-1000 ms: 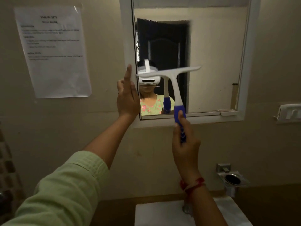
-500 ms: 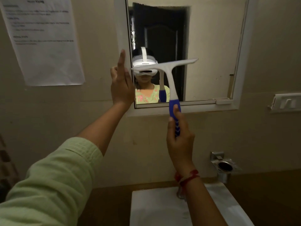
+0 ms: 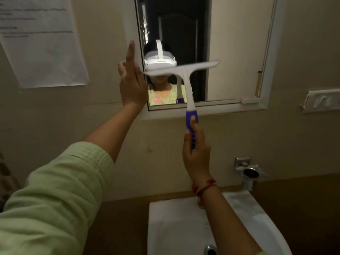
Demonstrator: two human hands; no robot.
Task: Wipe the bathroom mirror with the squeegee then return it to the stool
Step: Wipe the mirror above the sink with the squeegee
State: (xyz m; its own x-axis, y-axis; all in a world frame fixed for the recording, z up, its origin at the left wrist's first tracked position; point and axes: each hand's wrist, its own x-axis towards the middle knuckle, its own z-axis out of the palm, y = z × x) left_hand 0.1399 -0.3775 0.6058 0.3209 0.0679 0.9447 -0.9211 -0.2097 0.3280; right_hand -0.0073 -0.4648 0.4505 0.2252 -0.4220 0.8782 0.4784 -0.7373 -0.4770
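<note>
A: Where's the squeegee?
B: Your right hand grips its blue handle below the mirror; blade over the mirror's lower left. Your left hand: fingers straight, at the mirror's left frame.

dim beige wall; taped paper; white sink below

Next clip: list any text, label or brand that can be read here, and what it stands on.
On the paper sheet on the wall: several printed lines, all too blurred to read.
On the headset reflected in the mirror: a dark mark on its front, unreadable.
On the squeegee and the switch plate: no text visible.
</note>
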